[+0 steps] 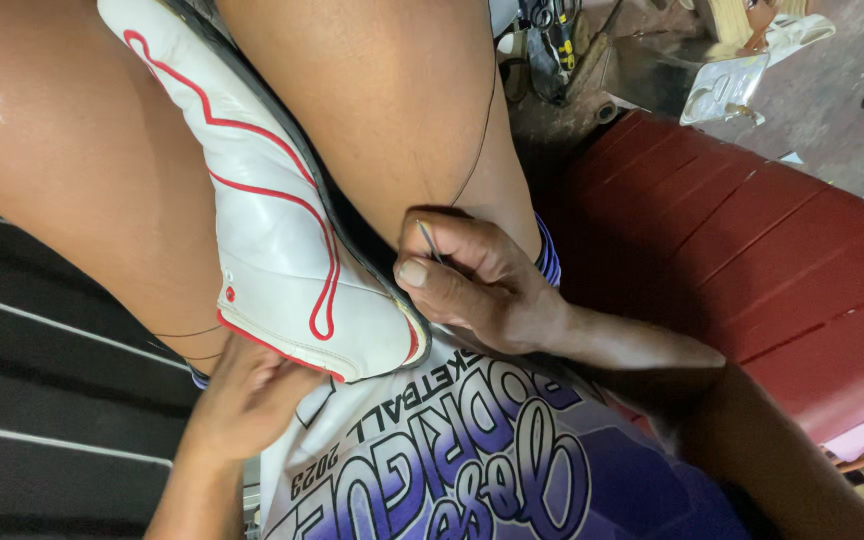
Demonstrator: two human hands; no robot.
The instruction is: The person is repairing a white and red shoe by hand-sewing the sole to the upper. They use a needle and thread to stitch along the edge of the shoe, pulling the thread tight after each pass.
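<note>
A white shoe (272, 215) with red trim and a dark sole lies clamped between my two bare thighs, heel end toward me. My right hand (477, 285) presses against the sole side of the shoe and pinches a thin metal needle (428, 240) between thumb and forefinger. A dark thread (480, 130) runs up from it across my right thigh. My left hand (247, 395) sits under the heel end of the shoe, fingers curled against it; more thread lies across my left thigh nearby.
A red wooden bench (752, 240) stands to the right. Beyond it the floor holds tools, cables and a clear plastic tray (722, 90). A black and white striped mat (42, 380) lies at the left. My white and purple printed shirt (452, 450) fills the bottom.
</note>
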